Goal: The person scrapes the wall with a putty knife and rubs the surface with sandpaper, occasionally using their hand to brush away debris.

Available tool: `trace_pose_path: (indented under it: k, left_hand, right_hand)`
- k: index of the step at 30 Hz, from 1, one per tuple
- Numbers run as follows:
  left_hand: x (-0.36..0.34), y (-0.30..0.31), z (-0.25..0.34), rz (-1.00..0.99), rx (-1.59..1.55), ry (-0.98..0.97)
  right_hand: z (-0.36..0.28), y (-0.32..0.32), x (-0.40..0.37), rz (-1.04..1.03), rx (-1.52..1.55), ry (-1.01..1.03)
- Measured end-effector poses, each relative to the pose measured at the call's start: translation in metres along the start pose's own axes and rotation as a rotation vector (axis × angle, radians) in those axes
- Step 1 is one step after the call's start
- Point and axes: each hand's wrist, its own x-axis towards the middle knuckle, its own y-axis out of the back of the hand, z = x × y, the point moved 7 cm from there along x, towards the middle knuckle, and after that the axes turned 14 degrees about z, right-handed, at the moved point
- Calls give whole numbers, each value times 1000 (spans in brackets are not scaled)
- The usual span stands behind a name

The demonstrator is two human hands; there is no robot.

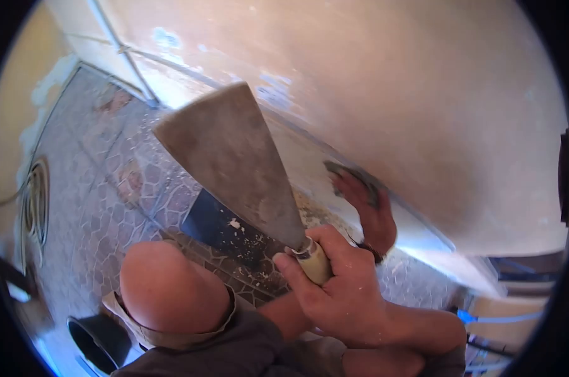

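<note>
My right hand [347, 283] is closed round the pale handle of a wide putty knife [234, 151], with the thumb near the collar. Its broad, smeared blade points up and left, overlapping the floor and the wall's lower edge in this view. Beyond it, my left hand [372, 213], a dark band at the wrist, presses a flat grey-green pad [353, 174] against the low part of the wall [410, 125]. The left forearm passes behind my right hand. Under the blade shows a dark flat thing [218, 229] speckled with white flakes.
My bare knee [171, 283] is at lower left, beside a black bucket [99, 342]. A coiled hose [36, 201] lies by the left wall. A pipe [121, 47] runs down the wall to the patterned stone floor [108, 251], where pale flakes are scattered. Blue-white items [492, 318] are at lower right.
</note>
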Motion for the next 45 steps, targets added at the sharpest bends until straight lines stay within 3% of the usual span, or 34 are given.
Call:
trace_pose_path:
  k: [4,7,10,18,23,26,29,32,33,36,40,42,44,45]
  left_hand:
    - [22,3,12,162,25,-35]
    - [95,26,25,367,-84,-96]
    - [151,38,-12,169,8,72]
    - [82,15,-29,185,225,-155]
    - [178,50,-27,278,403,-262]
    - [194,63,-21,304,493,-314]
    - [125,61,-24,245,391,-215]
    - [48,60,-27,133,278,-56]
    - [32,62,-28,98,247,4]
    - [18,76,-31,92,182,179]
    - [70,110,-43,328,119,540]
    - [107,134,-56,457,82,532]
    - [129,159,-70,504,73,285]
    - [132,171,-75,511,222,231]
  right_hand:
    - [16,4,7,-82,59,62]
    - [22,0,12,-138,188,20]
    - [25,1,23,-214,228,48]
    - [15,-34,49,-373,335,115]
    - [20,-29,26,-501,190,308]
    - [48,-6,28,-425,195,147]
    - [78,9,27,-362,199,91]
    - [74,17,21,-408,126,145]
    - [81,18,14,-467,93,65]
    - [87,24,-15,-620,-24,-109]
    - [81,36,-21,-587,-99,-133]
    - [99,53,-18,-530,-141,-139]
    - [132,58,-21,-463,-36,-180]
    - [147,60,-22,-402,54,-233]
